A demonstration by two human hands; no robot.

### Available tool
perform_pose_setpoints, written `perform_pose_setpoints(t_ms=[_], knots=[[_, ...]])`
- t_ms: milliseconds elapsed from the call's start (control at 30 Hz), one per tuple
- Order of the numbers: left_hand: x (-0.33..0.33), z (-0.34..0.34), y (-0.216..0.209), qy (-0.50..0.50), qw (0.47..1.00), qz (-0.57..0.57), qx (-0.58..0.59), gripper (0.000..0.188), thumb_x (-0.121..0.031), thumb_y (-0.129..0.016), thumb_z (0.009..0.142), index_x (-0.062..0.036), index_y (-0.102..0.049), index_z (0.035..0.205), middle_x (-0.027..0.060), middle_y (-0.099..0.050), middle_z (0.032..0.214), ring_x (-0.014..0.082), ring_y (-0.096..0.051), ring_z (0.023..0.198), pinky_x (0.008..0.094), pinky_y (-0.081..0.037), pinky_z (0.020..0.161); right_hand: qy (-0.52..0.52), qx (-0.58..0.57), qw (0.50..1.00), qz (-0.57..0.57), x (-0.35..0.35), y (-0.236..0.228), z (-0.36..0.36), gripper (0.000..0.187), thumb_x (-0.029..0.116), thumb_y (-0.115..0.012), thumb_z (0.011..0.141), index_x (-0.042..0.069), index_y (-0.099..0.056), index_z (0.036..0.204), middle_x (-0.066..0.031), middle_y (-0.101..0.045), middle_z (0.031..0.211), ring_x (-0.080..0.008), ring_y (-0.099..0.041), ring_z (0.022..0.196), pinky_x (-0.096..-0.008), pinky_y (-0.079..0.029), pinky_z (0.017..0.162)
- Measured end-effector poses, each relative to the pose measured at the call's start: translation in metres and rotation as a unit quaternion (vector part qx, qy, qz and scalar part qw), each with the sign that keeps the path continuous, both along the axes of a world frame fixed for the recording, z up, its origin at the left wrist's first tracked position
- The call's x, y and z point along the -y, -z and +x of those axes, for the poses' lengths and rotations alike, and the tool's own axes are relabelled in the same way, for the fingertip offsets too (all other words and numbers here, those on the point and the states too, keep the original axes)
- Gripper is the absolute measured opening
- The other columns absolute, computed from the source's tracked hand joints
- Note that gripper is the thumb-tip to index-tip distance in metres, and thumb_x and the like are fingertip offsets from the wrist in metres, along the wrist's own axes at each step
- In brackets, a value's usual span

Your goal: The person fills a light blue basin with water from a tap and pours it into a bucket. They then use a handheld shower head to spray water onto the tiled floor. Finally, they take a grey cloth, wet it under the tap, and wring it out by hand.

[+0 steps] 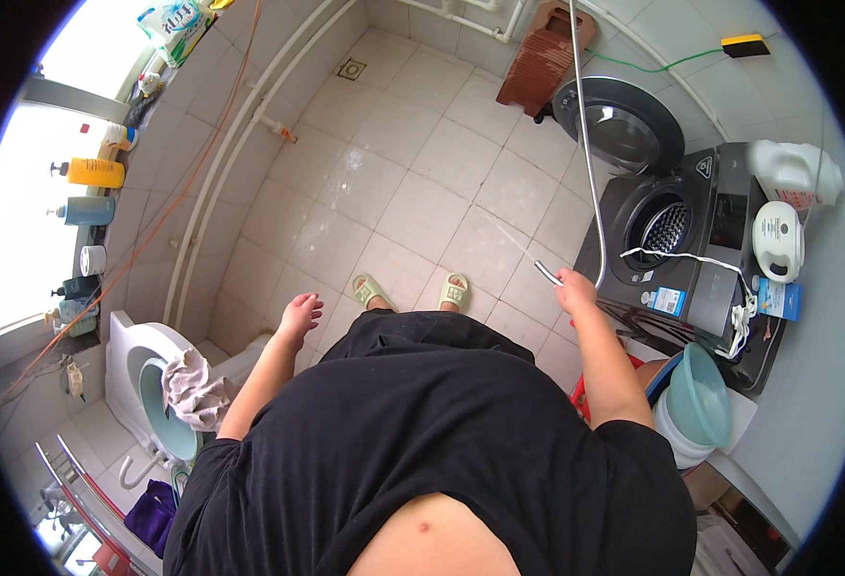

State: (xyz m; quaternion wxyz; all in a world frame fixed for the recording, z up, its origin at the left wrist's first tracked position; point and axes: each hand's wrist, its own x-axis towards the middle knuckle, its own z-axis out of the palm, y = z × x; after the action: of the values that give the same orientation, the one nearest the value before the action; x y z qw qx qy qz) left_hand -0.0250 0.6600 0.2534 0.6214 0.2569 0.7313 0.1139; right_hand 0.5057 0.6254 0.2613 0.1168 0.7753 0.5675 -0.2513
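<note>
My right hand (pixel 576 290) is closed around the silver end of a shower hose (pixel 546 274). A thin jet of water (pixel 511 236) leaves it, slanting forward and left toward the tiled floor (pixel 413 206). From my right hand the hose loops up past the washing machine (pixel 661 230) and out at the top of the view. My left hand (pixel 301 317) hangs free over the floor, its fingers loosely bent and slightly apart, with nothing in it. Below, my feet stand in green slippers (pixel 454 290). Wet patches shine on the tiles ahead.
The washing machine's round door (pixel 624 125) stands open, beside a brown washboard-like piece (pixel 543 58). Right are a white jug (pixel 795 173) and basins (pixel 699 394). Left are a washbasin (pixel 130 336) with a cloth (pixel 195 389), wall pipes (pixel 216 173) and bottles (pixel 96 173) on the sill.
</note>
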Motion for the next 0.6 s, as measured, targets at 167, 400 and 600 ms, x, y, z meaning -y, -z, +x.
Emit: perform_pose_setpoints(t_ms=[167,400,600], knots=[[-0.002,0.01,-0.004,0.004,1.0,0.0,-0.002,0.032,-0.029,-0.042,0.085,-0.0087,-0.046,0.11,0.0052,-0.055,0.1,0.0162,-0.051,0.086,0.0318,-0.041,0.072,0.08,0.073,0.994,-0.008,-0.003,-0.004,0.021,0.015,0.011,-0.048,0.072,0.008,-0.059,0.082,-0.0118,-0.061,0.081,-0.0295,-0.058,0.079,-0.0378,-0.046,0.068],[0.004,0.012,0.0,0.0,1.0,-0.007,-0.003,0.032,-0.027,-0.043,0.085,-0.009,-0.046,0.11,0.004,-0.055,0.097,0.0142,-0.051,0.082,0.0285,-0.042,0.067,0.135,0.192,0.971,-0.04,0.002,-0.029,0.065,0.017,0.011,-0.045,0.076,0.006,-0.059,0.082,-0.014,-0.06,0.087,-0.03,-0.057,0.084,-0.0375,-0.046,0.07],[0.003,0.016,0.002,0.007,1.0,-0.005,-0.006,0.032,-0.028,-0.043,0.085,-0.009,-0.046,0.11,0.0039,-0.055,0.096,0.0142,-0.051,0.082,0.0288,-0.042,0.067,0.182,0.166,0.969,0.017,0.006,-0.017,0.093,0.018,0.013,-0.048,0.073,0.005,-0.052,0.088,-0.0156,-0.059,0.087,-0.0315,-0.057,0.085,-0.0397,-0.046,0.071]])
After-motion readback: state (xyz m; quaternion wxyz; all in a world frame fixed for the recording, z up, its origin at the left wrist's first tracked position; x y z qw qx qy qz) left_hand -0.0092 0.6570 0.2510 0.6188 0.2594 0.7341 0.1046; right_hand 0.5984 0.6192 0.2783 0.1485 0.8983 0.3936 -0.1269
